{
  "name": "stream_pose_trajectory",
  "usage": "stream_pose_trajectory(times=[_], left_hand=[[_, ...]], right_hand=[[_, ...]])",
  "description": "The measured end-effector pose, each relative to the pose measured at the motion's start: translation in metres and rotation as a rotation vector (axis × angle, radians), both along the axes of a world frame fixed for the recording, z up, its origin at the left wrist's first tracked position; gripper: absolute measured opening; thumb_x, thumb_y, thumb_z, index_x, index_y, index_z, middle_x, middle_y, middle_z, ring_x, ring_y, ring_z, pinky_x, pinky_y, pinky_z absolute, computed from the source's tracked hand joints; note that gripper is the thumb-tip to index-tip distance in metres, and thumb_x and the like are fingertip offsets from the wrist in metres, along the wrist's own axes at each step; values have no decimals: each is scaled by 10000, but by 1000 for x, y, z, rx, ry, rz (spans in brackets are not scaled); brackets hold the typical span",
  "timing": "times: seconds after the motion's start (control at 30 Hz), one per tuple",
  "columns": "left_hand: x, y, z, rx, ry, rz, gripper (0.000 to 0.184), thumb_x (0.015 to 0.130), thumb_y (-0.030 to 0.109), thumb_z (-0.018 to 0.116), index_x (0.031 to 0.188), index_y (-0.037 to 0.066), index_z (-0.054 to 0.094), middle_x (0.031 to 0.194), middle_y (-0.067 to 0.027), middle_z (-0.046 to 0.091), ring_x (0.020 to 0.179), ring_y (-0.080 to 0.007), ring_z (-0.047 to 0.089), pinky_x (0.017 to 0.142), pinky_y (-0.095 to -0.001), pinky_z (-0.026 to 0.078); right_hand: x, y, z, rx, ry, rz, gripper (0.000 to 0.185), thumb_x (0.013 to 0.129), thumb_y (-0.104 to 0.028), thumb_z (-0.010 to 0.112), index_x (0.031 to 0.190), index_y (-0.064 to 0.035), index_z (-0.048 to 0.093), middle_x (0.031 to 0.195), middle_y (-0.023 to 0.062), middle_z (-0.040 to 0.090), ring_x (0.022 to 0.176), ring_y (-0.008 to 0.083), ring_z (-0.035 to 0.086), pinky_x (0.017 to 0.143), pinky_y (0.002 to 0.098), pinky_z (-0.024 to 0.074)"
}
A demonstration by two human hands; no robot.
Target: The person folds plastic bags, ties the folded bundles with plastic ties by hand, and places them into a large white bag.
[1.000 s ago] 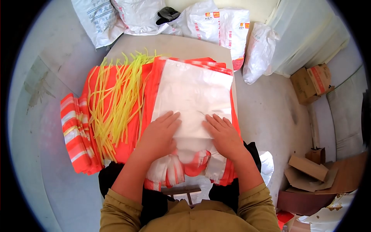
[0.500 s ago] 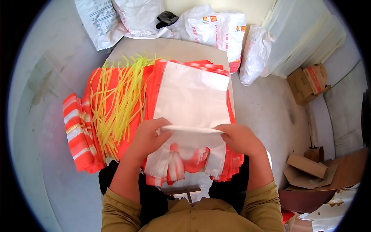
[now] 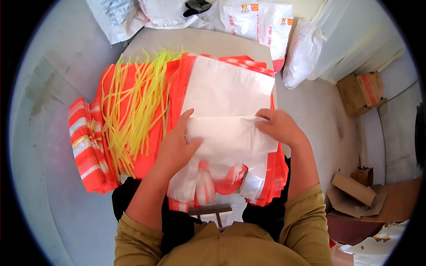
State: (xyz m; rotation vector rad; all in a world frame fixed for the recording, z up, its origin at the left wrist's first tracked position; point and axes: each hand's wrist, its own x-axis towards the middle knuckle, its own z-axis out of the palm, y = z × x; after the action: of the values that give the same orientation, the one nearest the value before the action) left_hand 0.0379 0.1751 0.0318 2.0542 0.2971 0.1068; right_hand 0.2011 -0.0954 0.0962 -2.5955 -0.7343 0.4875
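A whitish plastic bag (image 3: pixel 230 93) lies on top of a stack of red plastic bags (image 3: pixel 277 173), with a flap folded across its middle. My left hand (image 3: pixel 174 144) rests at the left end of this fold, thumb and fingers apart. At the fold's right end, my right hand (image 3: pixel 278 126) pinches its upper edge between thumb and fingers. Below the fold, cut handle loops and patches of red show at the near end. Left of the stack, yellow strips (image 3: pixel 140 102) are spread over more red plastic.
A tied bundle of red-and-white striped bags (image 3: pixel 86 146) lies at the table's left edge. White sacks (image 3: pixel 248 22) stand beyond the table (image 3: pixel 208 40). Cardboard boxes (image 3: pixel 361 93) and a flattened carton (image 3: pixel 355 195) are on the right.
The fold has turned from a raised edge into a flat flap and lies farther from me. My left hand has opened. The view has shifted slightly.
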Motion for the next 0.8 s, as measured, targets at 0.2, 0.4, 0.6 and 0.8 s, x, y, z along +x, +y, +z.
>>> stream_pose_trajectory(times=[0.2,0.4,0.6,0.8], left_hand=[[6,-9,2,144,10,81,683,884,156,752,1506,107,472,999,-174,636,818,-289,650,770,-407,533],[2,-16,-2,588,-124,110,641,876,169,765,1459,77,517,1248,-174,606,1044,-329,628,872,-449,526],[3,-36,-6,715,-392,-300,725,852,250,785,1489,61,495,1512,-180,494,1352,-372,507,1107,-514,420],[7,-32,-16,704,-225,-399,759,868,331,761,1509,46,472,1601,-198,412,1505,-359,364,1211,-518,325]], right_hand=[[-14,-5,-45,97,-487,55,299,888,-189,718,1170,-93,695,1208,117,705,1136,322,640,1013,464,476],[-92,6,-62,124,-592,227,489,844,-166,760,1311,-113,628,1457,103,570,1367,327,508,1167,611,320],[-91,16,-68,132,-489,363,640,850,-251,781,1430,-98,560,1570,131,467,1460,364,415,1190,562,316],[-52,-4,-74,105,-494,380,706,812,-301,808,1437,-88,559,1581,140,464,1491,352,391,1222,519,299]])
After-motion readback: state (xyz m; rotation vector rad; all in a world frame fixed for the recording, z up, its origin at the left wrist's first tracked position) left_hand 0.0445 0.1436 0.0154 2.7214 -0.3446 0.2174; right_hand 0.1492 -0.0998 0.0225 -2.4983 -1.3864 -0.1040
